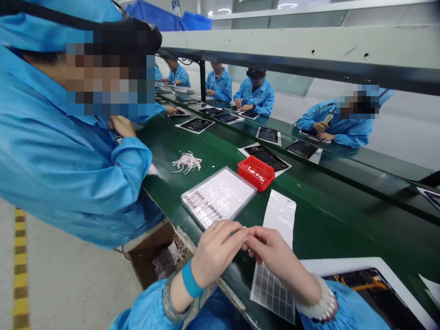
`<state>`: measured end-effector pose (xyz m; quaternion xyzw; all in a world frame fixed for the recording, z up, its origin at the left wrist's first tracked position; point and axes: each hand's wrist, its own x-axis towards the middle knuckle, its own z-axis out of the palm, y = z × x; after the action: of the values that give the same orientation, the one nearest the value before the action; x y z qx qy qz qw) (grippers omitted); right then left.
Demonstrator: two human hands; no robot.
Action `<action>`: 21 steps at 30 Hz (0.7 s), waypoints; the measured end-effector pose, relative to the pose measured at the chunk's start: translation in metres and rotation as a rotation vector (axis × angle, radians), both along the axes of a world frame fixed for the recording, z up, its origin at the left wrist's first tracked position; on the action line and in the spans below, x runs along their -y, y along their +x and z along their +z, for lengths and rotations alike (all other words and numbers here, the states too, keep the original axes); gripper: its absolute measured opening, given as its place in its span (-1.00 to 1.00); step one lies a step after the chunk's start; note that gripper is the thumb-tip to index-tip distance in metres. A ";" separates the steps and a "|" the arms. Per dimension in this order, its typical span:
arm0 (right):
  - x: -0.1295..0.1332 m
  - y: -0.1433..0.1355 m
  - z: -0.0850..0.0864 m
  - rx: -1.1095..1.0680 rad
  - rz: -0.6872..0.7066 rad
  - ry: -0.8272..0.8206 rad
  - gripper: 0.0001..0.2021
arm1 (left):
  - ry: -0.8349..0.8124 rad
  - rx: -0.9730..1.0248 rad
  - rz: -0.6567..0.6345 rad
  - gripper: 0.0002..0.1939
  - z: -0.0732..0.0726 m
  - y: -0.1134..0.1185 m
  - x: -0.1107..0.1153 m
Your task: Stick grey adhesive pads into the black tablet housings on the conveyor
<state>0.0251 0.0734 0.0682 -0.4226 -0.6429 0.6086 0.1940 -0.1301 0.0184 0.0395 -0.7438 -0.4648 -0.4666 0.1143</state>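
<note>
My left hand (218,252), with a blue band at the wrist, and my right hand (271,252), with a beaded bracelet, meet fingertip to fingertip above the table's front edge. Both have closed, pinching fingers; whatever they hold is too small to make out. Just beyond them lies a clear-edged tray (223,195) with a row of small thin-tailed parts on its left side. Under my right forearm is a white sheet (280,215) whose lower part carries a grid of grey rectangles. An opened black device (378,293) with an orange strip rests on white backing at the right.
A red bin (256,173) with small white pieces stands behind the tray. White strips (187,162) lie heaped on the green table (330,220). A person in blue (68,151) sits close on the left. A cardboard box (151,256) is below the edge. Other people work across the line.
</note>
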 end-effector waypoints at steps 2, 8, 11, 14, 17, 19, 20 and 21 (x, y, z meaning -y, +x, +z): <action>0.002 0.002 0.000 0.026 0.046 0.055 -0.77 | -0.011 0.020 -0.020 -0.82 -0.001 -0.001 -0.003; 0.009 0.004 0.005 0.062 0.066 0.302 -0.79 | -0.112 0.078 -0.015 -0.87 -0.004 0.008 0.002; 0.009 0.005 0.004 0.060 0.060 0.319 -0.79 | -0.164 0.008 0.063 -0.81 -0.005 0.008 -0.003; 0.005 0.011 0.004 0.076 0.045 0.254 -0.80 | -0.162 -0.040 0.176 -0.80 -0.003 -0.006 -0.022; 0.001 0.024 0.005 0.121 0.014 0.240 -0.78 | -0.156 -0.039 0.285 -0.75 0.003 -0.023 -0.041; 0.002 0.036 0.006 0.169 0.002 0.316 -0.77 | -0.169 -0.033 0.289 -0.70 0.011 -0.021 -0.044; 0.004 0.042 0.007 0.196 -0.003 0.384 -0.77 | -0.216 -0.011 0.246 -0.71 0.015 -0.014 -0.041; 0.007 0.049 0.007 0.224 -0.003 0.471 -0.78 | -0.297 0.024 0.177 -0.72 0.018 -0.004 -0.037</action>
<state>0.0746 0.0668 0.0751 -0.4318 -0.7837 0.3912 0.2155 -0.1343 0.0551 0.0575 -0.7030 -0.5938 -0.3897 0.0384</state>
